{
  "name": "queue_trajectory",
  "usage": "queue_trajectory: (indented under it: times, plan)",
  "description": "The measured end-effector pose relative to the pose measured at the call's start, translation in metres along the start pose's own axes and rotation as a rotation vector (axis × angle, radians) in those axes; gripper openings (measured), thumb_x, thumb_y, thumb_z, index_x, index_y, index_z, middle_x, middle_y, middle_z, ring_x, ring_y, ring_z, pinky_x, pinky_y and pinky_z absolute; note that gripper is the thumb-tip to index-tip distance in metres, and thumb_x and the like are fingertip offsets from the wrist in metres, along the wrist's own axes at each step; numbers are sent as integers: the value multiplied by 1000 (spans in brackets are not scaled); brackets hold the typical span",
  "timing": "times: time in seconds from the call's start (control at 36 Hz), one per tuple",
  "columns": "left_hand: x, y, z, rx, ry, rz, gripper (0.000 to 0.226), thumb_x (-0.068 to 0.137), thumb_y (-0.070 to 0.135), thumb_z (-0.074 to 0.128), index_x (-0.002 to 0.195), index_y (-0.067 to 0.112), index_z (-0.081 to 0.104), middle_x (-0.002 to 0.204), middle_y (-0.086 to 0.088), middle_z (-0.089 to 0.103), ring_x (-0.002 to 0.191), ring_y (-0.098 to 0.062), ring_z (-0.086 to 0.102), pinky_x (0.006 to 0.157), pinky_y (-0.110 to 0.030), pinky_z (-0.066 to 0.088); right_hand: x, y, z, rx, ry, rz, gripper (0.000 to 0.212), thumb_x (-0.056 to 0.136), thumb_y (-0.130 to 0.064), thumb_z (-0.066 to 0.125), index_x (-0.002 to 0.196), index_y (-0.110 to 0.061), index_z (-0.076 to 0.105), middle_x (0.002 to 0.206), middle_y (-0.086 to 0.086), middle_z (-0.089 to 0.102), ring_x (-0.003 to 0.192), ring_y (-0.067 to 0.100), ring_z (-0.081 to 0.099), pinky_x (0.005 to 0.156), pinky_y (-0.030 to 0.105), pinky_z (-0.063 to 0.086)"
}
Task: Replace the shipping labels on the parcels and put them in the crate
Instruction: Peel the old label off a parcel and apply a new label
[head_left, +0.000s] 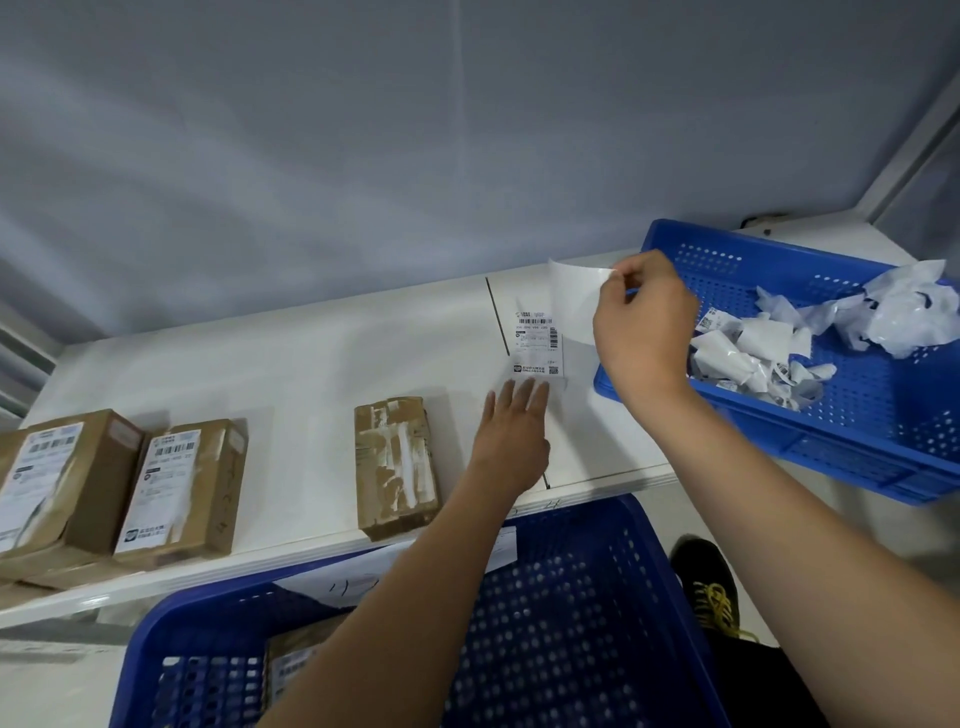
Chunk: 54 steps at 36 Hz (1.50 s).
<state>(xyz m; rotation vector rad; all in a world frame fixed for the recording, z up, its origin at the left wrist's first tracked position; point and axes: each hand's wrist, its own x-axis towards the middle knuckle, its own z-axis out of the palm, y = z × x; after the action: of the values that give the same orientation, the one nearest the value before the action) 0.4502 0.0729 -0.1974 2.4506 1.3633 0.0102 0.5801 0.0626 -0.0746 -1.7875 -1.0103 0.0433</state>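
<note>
The left hand (514, 431) lay flat, fingers straight, pressing the near end of a printed shipping label (540, 343) on the white table (291, 364). The right hand's (644, 327) grip pinched a blank white sheet (574, 296) curling up from the label's far side. A bare brown parcel (395, 462), scarred with torn label residue, lay just left. Two labelled parcels (104, 483) sat at the table's left end. One blue crate (545, 613) held a parcel; another crate (852, 415) held crumpled paper scraps (779, 343).

Matt cardboard parcel (396, 462), perforated plastic crate (571, 597), seemingly glossy paper sheet (574, 296).
</note>
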Motion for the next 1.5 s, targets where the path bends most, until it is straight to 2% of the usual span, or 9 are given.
queue_trajectory:
  times: [0.25, 0.5, 0.64, 0.75, 0.94, 1.14, 1.25, 1.39, 1.5]
  plan:
    - [-20, 5, 6, 21, 9, -15, 58, 99, 15, 49, 155, 11, 32, 160, -11, 28, 147, -30, 25, 120, -46, 23, -1, 0, 4, -42, -94, 13, 13, 99, -11, 50, 96, -10, 63, 95, 5, 67, 80, 19, 57, 61, 21, 34]
    - [-50, 6, -29, -108, 101, 22, 43, 100, 13, 49, 142, 16, 56, 148, -5, 45, 137, -25, 38, 111, -40, 34, -12, -6, -2, -15, -149, 4, 14, 98, -13, 54, 100, -11, 67, 100, 8, 69, 85, 19, 59, 71, 21, 37]
    - [-82, 11, -70, -573, 235, -164, 24, 101, 11, 54, 114, 16, 74, 115, -3, 70, 102, -20, 65, 91, -29, 52, -35, -17, -11, 33, -185, -57, 12, 98, -12, 54, 99, -12, 66, 96, 4, 68, 83, 15, 59, 74, 23, 43]
    - [-110, 6, -107, -1097, 395, -370, 23, 100, 8, 55, 93, 15, 76, 87, 0, 75, 80, -15, 69, 78, -29, 59, -67, -34, -17, 83, -207, -152, 9, 97, -9, 57, 97, -12, 66, 89, -1, 65, 72, 10, 53, 68, 7, 36]
    - [-147, -16, -140, -1571, 391, -535, 27, 100, 25, 66, 97, -1, 75, 88, -11, 77, 77, -20, 66, 74, -30, 58, -128, -63, -10, 65, -302, -359, 7, 98, -13, 59, 101, -11, 65, 96, -1, 61, 81, 11, 51, 72, 20, 39]
    - [-198, -47, -145, -1670, 321, -632, 20, 96, 17, 71, 100, -2, 74, 86, -11, 76, 69, -19, 66, 77, -33, 59, -170, -79, -7, 55, -419, -683, 12, 94, -10, 67, 105, -7, 69, 101, 3, 62, 93, 18, 58, 79, 27, 48]
    - [-222, -62, -146, -1713, 305, -702, 11, 95, 6, 68, 100, -4, 72, 77, -11, 73, 61, -18, 67, 68, -31, 59, -195, -76, -10, 64, -500, -696, 15, 90, -9, 72, 104, -5, 71, 103, 4, 62, 95, 20, 60, 80, 29, 52]
    - [-240, -66, -144, -1691, 289, -708, 6, 92, -1, 70, 96, -6, 71, 77, -13, 69, 60, -19, 66, 70, -30, 61, -214, -79, -15, 66, -509, -763, 15, 85, -4, 77, 98, -2, 71, 94, 6, 62, 85, 21, 60, 72, 35, 55]
    - [-248, -67, -142, -1542, 311, -662, 8, 92, 1, 71, 97, -5, 72, 76, -12, 71, 64, -19, 68, 71, -31, 61, -224, -82, -25, 82, -530, -706, 16, 85, -8, 78, 100, -5, 71, 97, 4, 62, 89, 19, 60, 79, 29, 53]
